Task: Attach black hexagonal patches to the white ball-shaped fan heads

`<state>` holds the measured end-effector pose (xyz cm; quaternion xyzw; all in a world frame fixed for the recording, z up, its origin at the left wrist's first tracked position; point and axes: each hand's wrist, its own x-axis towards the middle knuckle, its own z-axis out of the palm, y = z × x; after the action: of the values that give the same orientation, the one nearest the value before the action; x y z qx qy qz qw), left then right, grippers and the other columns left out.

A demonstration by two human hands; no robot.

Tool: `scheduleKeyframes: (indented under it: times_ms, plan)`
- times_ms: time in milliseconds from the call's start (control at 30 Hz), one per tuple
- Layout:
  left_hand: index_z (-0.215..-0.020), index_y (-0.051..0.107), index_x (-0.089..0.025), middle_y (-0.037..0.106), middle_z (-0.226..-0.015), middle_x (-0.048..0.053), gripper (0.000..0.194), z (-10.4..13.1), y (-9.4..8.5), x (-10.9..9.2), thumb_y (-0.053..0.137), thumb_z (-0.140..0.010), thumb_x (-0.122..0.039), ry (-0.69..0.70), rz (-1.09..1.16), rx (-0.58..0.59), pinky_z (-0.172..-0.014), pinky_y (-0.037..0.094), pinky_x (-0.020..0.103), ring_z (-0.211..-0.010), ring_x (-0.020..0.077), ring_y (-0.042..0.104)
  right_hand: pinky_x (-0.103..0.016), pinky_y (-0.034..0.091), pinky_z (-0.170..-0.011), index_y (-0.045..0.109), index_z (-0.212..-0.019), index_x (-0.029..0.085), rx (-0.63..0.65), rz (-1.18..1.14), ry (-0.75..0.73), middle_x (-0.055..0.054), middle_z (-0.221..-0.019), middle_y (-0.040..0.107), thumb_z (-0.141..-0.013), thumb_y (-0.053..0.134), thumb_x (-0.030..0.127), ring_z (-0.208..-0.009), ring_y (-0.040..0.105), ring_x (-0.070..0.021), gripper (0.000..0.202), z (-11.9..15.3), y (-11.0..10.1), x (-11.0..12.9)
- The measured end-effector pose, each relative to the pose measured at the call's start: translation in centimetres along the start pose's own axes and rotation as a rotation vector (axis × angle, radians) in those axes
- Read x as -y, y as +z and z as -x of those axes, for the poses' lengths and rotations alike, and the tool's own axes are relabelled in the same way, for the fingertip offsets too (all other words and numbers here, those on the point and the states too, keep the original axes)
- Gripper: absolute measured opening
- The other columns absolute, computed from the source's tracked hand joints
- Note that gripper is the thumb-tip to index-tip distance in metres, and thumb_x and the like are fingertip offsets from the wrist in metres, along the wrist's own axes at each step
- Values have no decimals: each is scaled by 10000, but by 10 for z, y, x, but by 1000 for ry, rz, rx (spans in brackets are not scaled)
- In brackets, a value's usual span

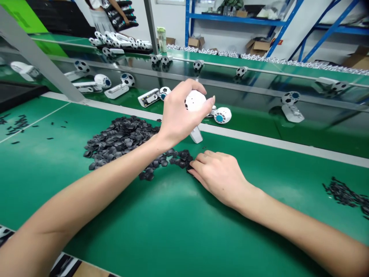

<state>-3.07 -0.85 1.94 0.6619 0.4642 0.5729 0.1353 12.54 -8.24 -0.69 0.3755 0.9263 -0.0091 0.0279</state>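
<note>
My left hand [180, 109] is closed around the ball-shaped head of a white device with a soccer-ball pattern [196, 100]; its white handle [196, 134] points down below the hand. My right hand [217, 173] rests low over the green table [161, 231], fingertips pinched together at the edge of some small black pieces [182, 158]. Whether a piece is between those fingers is hidden. To the left, partly behind my left forearm, lies a large heap of black, many-sided pieces [123, 134].
Several similar devices lie on the dark green conveyor [253, 115] beyond the pale rail [259, 137]. Thin black strips form a pile [343, 192] at the right. A grey post [46, 54] rises at left. A person [100, 15] stands across the line, near blue shelving [236, 18].
</note>
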Motion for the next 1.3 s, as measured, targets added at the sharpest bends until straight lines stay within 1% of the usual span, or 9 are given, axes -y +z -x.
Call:
scheduleKeyframes:
  times_ms: [133, 267, 367, 500, 600, 800, 933, 1133, 1300]
  plan:
    - [-899, 701, -263, 768, -971, 61, 207, 3, -1, -8, 861, -888, -394, -97, 58, 30, -770, 528, 336, -1061, 283, 716, -360, 327, -616, 822, -936, 161, -100, 71, -85, -111, -913, 804, -1072, 629, 127, -870, 734, -245, 239, 3, 6, 3]
    - [-896, 707, -266, 766, -976, 67, 223, 4, -1, -9, 892, -850, -382, -146, 95, 9, -770, 516, 340, -1059, 295, 702, -357, 312, -600, 819, -911, 157, -168, 101, -128, -108, -874, 794, -1054, 649, 120, -823, 717, -237, 225, 2, 11, 3]
    - [-910, 706, -268, 761, -1013, 77, 210, 4, -1, -8, 861, -881, -406, -131, 83, 27, -793, 521, 354, -1078, 303, 690, -355, 314, -597, 810, -879, 158, -206, 111, -132, -100, -850, 788, -1042, 681, 139, -805, 711, -234, 209, 1, 14, 3]
    - [-925, 698, -253, 743, -1081, 83, 216, 4, -1, -6, 853, -890, -399, -89, 71, 38, -850, 525, 360, -1120, 302, 673, -361, 315, -595, 797, -854, 153, -263, 152, -163, -91, -826, 779, -1002, 647, 37, -778, 711, -228, 241, 2, 17, 4]
    - [-914, 698, -242, 729, -1073, 80, 245, 4, 0, -5, 891, -855, -382, -84, 113, 18, -883, 522, 366, -1125, 306, 674, -365, 316, -597, 784, -848, 147, -253, 169, -178, -89, -829, 774, -941, 653, -21, -751, 705, -227, 233, 3, 15, 3]
    - [-929, 707, -243, 745, -1068, 87, 258, 4, -2, -4, 873, -870, -432, -109, 61, 33, -880, 526, 369, -1144, 325, 671, -353, 326, -620, 765, -835, 162, -97, 90, -94, -87, -827, 781, -987, 683, 42, -757, 716, -227, 211, 2, 5, -3]
    - [-896, 711, -249, 760, -1043, 73, 222, 4, -3, -5, 832, -907, -436, -99, 98, 39, -822, 521, 351, -1068, 293, 688, -314, 375, -632, 792, -914, 195, -121, -176, -28, -46, -886, 822, -999, 699, 80, -785, 753, -212, 170, 2, 5, -19]
    - [-801, 712, -218, 720, -821, 57, 343, -7, -7, -4, 716, -982, -510, -249, 227, 79, -653, 490, 312, -778, 215, 667, -286, 499, -651, 807, -896, 208, -454, -723, 53, 5, -813, 834, -953, 784, 162, -665, 731, -170, 77, 4, -7, -42]
    - [-787, 723, -194, 727, -757, 74, 387, -19, -17, 3, 789, -890, -561, -477, 452, 331, -580, 483, 319, -630, 208, 649, -288, 577, -690, 748, -783, 201, -591, -1098, 116, -19, -775, 805, -911, 836, 258, -717, 751, -181, 166, 4, -29, -48]
